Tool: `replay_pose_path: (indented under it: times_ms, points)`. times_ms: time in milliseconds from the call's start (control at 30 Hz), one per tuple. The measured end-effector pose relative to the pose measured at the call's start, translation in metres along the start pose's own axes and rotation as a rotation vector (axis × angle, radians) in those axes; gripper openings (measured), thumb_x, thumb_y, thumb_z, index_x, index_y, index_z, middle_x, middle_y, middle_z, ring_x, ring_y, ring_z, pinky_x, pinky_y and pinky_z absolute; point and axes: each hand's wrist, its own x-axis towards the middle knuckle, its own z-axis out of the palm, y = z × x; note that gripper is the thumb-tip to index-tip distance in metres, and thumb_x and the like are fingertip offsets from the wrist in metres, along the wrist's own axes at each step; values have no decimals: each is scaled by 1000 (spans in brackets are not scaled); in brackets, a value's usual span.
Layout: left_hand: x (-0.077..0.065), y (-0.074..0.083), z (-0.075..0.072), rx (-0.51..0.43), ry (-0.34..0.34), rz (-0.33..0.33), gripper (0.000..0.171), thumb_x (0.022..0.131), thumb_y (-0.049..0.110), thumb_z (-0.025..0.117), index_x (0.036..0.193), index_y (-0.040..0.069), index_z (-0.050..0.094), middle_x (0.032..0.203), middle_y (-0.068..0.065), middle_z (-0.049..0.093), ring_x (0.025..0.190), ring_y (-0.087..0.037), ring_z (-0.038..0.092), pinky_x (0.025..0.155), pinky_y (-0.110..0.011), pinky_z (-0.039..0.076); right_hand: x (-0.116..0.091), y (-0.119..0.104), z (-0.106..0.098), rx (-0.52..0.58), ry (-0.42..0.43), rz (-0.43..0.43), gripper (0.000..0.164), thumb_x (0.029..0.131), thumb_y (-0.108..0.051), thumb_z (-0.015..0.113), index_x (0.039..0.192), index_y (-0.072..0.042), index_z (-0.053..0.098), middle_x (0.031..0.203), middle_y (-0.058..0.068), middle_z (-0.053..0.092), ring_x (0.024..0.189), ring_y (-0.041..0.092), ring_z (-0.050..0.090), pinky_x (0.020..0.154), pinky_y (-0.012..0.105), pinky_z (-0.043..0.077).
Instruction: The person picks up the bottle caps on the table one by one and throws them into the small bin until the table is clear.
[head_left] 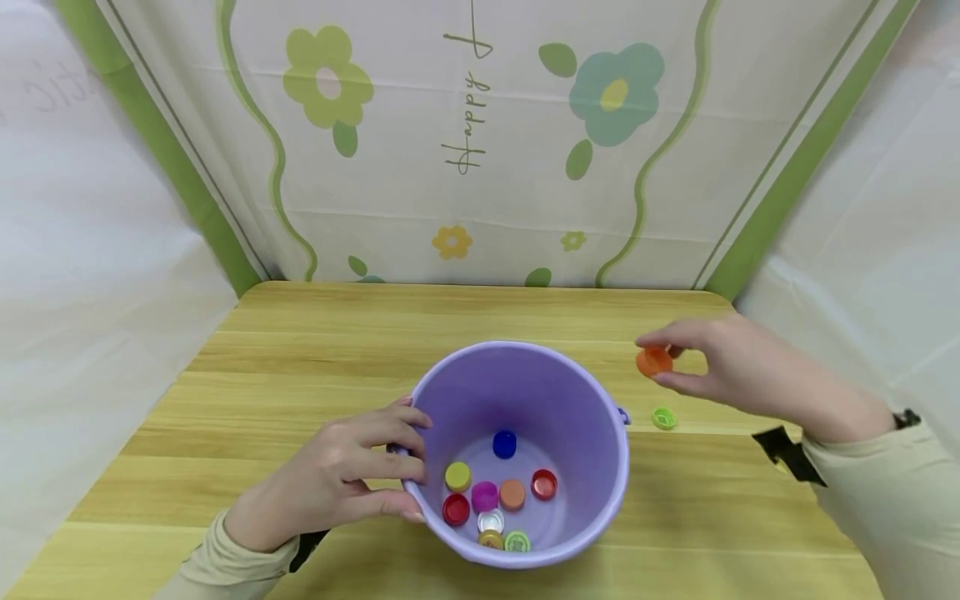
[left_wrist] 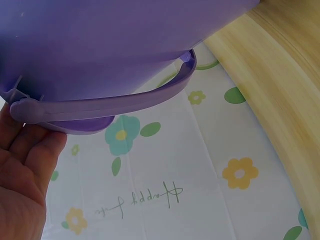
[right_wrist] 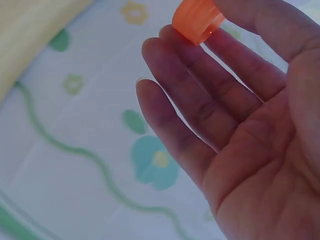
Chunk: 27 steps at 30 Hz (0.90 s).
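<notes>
A purple bucket point(head_left: 517, 379) stands on the table with several bottle caps on its bottom, among them a blue cap point(head_left: 505, 444), a yellow cap point(head_left: 457, 477) and a magenta cap point(head_left: 485, 497). My left hand point(head_left: 337, 467) grips the bucket's left rim, thumb and fingers around the edge. In the left wrist view the bucket handle point(left_wrist: 125, 104) hangs beside that hand. To the right of the bucket, my right hand point(head_left: 731, 367) pinches an orange bottle cap point(head_left: 654, 362) between thumb and fingers, above the table. The right wrist view also shows this orange cap point(right_wrist: 195, 20) at the fingertips.
A light green cap point(head_left: 663, 418) lies on the wooden table point(head_left: 322, 333), between the bucket and my right forearm. A flower-printed white cloth point(head_left: 517, 200) rises behind the table's far edge. Beside my right cuff, a small yellow bit point(head_left: 782, 467) shows, mostly hidden.
</notes>
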Motion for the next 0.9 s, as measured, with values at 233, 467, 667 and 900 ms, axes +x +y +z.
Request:
replay_pose_path:
  times_ms: [233, 467, 667, 900]
  points:
    - [0, 1, -1, 2, 0, 4, 23, 89, 31, 74, 95, 9, 71, 100, -6, 65, 107, -33, 61, 111, -46, 39, 51, -30, -26, -17, -64, -87, 35, 76, -15, 87, 108, -10, 75, 95, -6, 71, 81, 12, 67, 70, 35, 58]
    - [0, 1, -2, 14, 4, 17, 23, 89, 32, 74, 94, 9, 71, 100, -6, 65, 106, -33, 61, 111, -46, 40, 86, -57, -37, 6, -149, -154, 27, 83, -18, 83, 108, -14, 75, 91, -8, 68, 82, 11, 64, 73, 35, 57]
    - [0, 2, -2, 19, 3, 15, 23, 89, 32, 74, 94, 10, 71, 100, -6, 65, 107, -32, 61, 111, -46, 40, 108, -76, -37, 25, -204, -196, 22, 85, -18, 81, 106, -16, 74, 87, -8, 65, 81, 9, 61, 74, 33, 55]
    - [0, 2, -2, 10, 6, 9, 22, 90, 31, 73, 96, 10, 71, 100, -6, 65, 107, -33, 62, 110, -48, 41, 126, -90, -32, 43, -243, -291, 19, 86, -15, 79, 104, -12, 73, 88, -8, 66, 80, 10, 61, 73, 31, 54]
